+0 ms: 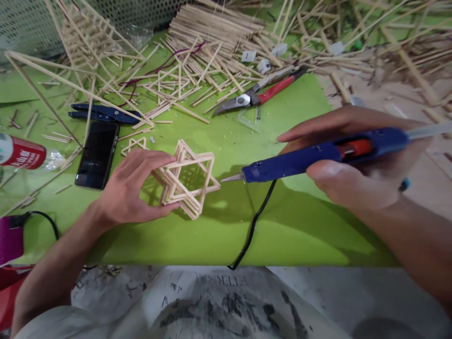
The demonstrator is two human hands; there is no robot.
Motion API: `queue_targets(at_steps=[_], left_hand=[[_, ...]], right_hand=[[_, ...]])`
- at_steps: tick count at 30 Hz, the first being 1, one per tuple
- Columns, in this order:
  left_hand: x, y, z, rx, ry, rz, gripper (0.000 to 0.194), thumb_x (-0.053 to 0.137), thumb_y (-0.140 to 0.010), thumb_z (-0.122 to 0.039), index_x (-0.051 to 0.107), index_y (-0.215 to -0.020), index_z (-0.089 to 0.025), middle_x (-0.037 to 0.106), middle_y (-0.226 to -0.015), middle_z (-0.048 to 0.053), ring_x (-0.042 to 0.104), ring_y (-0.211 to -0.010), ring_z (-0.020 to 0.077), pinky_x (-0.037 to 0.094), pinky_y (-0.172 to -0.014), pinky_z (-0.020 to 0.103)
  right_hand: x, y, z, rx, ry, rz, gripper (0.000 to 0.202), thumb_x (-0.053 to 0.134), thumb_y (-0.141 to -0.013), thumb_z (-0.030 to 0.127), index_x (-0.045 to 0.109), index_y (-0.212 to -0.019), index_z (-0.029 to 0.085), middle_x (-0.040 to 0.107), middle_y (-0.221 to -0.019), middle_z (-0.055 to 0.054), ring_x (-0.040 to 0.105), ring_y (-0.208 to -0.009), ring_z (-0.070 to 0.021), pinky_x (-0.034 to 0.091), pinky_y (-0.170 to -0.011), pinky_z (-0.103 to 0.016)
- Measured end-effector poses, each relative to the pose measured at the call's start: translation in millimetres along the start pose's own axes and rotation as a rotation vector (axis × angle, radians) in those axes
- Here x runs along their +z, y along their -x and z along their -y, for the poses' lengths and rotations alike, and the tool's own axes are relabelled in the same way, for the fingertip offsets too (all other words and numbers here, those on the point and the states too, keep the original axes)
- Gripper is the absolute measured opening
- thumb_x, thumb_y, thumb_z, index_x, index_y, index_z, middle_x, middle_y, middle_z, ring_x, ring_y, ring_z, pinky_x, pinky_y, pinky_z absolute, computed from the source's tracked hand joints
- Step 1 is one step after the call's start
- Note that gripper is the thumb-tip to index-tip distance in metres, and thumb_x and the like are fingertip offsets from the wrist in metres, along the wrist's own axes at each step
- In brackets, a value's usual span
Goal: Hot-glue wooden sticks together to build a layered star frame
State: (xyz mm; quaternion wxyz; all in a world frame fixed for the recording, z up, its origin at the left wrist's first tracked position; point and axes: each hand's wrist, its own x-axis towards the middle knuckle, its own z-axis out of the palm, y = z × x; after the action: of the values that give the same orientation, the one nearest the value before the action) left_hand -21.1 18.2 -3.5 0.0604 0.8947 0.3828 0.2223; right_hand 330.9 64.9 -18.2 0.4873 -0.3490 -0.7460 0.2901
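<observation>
My left hand (132,188) grips the left side of a layered wooden star frame (190,181) between thumb and fingers. The star is tilted, with its open six-pointed face toward the right. My right hand (348,160) is wrapped round a blue glue gun (293,162) with a clear glue stick (429,130) at its back end. The gun's metal nozzle points left, just short of the star's right tip, with a small gap between them. A black cord (253,230) runs down below the gun. A smaller flat wooden star (134,146) lies behind my left hand.
Pruning shears (261,92) with a red handle lie behind the star. Left are a black phone (97,155), dark blue pliers (104,113), a red-labelled bottle (26,152) and a large stick frame (49,67). Piled wooden sticks (215,30) cover the back. The green table's front edge (169,263) is near.
</observation>
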Motion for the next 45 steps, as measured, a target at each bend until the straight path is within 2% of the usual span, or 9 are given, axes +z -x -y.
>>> queue_targets(at_steps=[5,11,18,24,29,33,39,45], left_hand=[[1.1,4.3,2.8,0.025,-0.114,-0.034,0.08,0.086,-0.086,-0.054,0.05,-0.15,-0.023,0.073,-0.132,0.01,0.072,-0.117,0.0294,0.062,-0.101,0.05],[0.7,4.5,0.6,-0.046,-0.11,0.029,0.075,0.078,-0.088,-0.058,0.051,-0.149,-0.026,0.072,-0.133,0.006,0.072,-0.117,0.0292,0.063,-0.1,0.053],[2.6,1.5,-2.1,-0.069,-0.08,0.029,0.068,0.079,-0.088,-0.058,0.055,-0.142,-0.024,0.072,-0.126,0.006,0.072,-0.113,0.0274,0.065,-0.097,0.051],[5.1,3.5,-1.1,-0.063,-0.064,-0.04,0.076,0.089,-0.08,-0.059,0.052,-0.137,-0.025,0.074,-0.121,0.008,0.073,-0.108,0.0259,0.067,-0.092,0.046],[3.9,5.2,-1.2,-0.089,-0.067,-0.042,0.079,0.085,-0.083,-0.062,0.049,-0.141,-0.023,0.072,-0.128,0.009,0.073,-0.113,0.0273,0.067,-0.09,0.048],[3.4,2.9,-0.9,-0.036,-0.084,-0.02,0.082,0.087,-0.082,-0.058,0.052,-0.149,-0.025,0.073,-0.131,0.009,0.073,-0.115,0.0296,0.066,-0.097,0.05],[4.1,0.8,1.2,0.014,-0.036,-0.073,0.079,0.093,-0.077,-0.05,0.056,-0.143,-0.025,0.076,-0.127,0.01,0.075,-0.112,0.0291,0.065,-0.096,0.049],[3.5,3.6,-2.4,-0.091,-0.016,-0.062,0.077,0.091,-0.079,-0.056,0.051,-0.14,-0.032,0.075,-0.128,0.007,0.074,-0.114,0.0287,0.065,-0.096,0.051]], right_hand=[[-1.2,5.1,5.0,-0.081,0.115,-0.015,0.031,0.081,-0.09,0.055,0.08,-0.105,0.028,0.078,-0.082,-0.003,0.072,-0.062,-0.0166,0.054,-0.05,-0.029],[7.3,6.3,10.1,-0.14,0.224,0.052,0.021,0.082,-0.087,0.04,0.078,-0.103,0.028,0.081,-0.082,-0.002,0.075,-0.063,-0.0183,0.064,-0.057,-0.029],[9.4,5.5,9.9,-0.183,0.217,0.015,0.018,0.081,-0.086,0.04,0.079,-0.101,0.03,0.08,-0.08,-0.002,0.074,-0.06,-0.0185,0.063,-0.054,-0.028],[8.8,6.7,9.0,-0.173,0.213,0.012,0.018,0.081,-0.087,0.04,0.079,-0.1,0.027,0.08,-0.079,-0.003,0.073,-0.06,-0.0182,0.061,-0.053,-0.028],[8.4,6.6,8.8,-0.177,0.217,0.009,0.021,0.083,-0.086,0.042,0.079,-0.102,0.03,0.08,-0.079,-0.001,0.073,-0.059,-0.0179,0.062,-0.053,-0.029],[6.2,6.8,10.8,-0.168,0.226,0.018,0.022,0.083,-0.085,0.042,0.079,-0.103,0.029,0.08,-0.081,-0.001,0.074,-0.06,-0.0188,0.065,-0.055,-0.031],[4.9,8.0,11.7,-0.168,0.257,0.034,0.022,0.084,-0.086,0.043,0.08,-0.102,0.029,0.081,-0.083,-0.002,0.076,-0.063,-0.0199,0.066,-0.059,-0.032],[6.7,7.3,11.6,-0.168,0.243,-0.004,0.022,0.083,-0.085,0.045,0.08,-0.1,0.029,0.081,-0.081,-0.001,0.076,-0.063,-0.0189,0.065,-0.059,-0.03]])
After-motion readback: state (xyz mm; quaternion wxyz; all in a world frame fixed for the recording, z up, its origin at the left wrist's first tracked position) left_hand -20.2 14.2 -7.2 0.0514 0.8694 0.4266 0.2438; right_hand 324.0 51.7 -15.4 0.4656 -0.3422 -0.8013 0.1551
